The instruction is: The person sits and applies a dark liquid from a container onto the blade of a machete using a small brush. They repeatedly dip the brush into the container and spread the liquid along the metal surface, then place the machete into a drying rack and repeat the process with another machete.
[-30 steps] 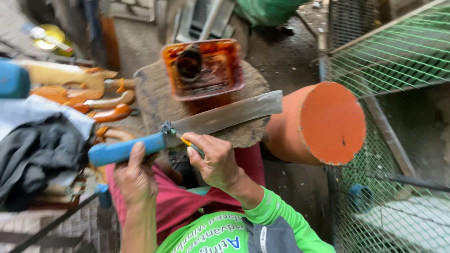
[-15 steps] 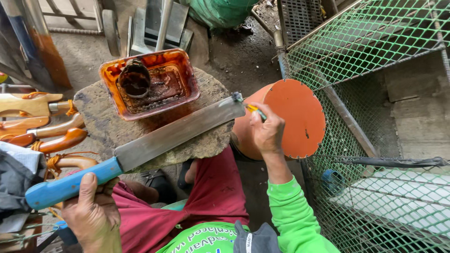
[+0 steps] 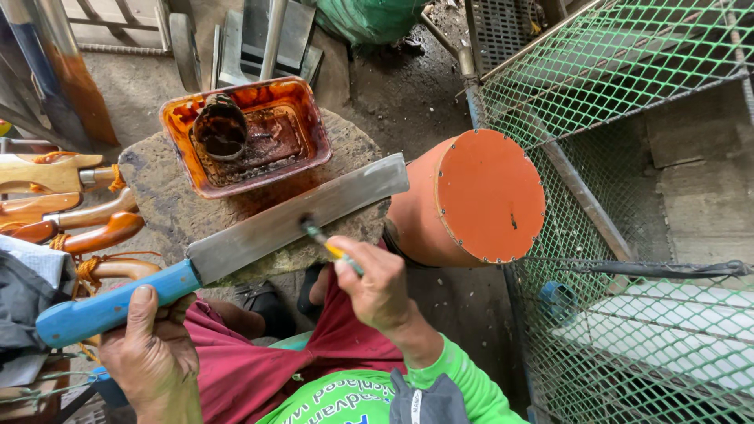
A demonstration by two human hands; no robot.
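Two hands worked nearest: the left hand (image 3: 149, 353) gripped a big knife (image 3: 228, 247) by its blue handle, the right hand (image 3: 377, 286) pinched a small brush (image 3: 326, 243) against the blade's middle. Beyond, the blade lay across a stone block (image 3: 169, 200) bearing an orange tray (image 3: 243, 133), with an orange drum (image 3: 479, 196) at right.

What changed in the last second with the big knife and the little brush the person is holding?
The right hand carried its small brush from near the blue handle out to the blade's tip, then back to mid-blade, where it now touches the big knife. The left hand kept its grip on the handle, and the blade stayed across the stone block by the orange tray.
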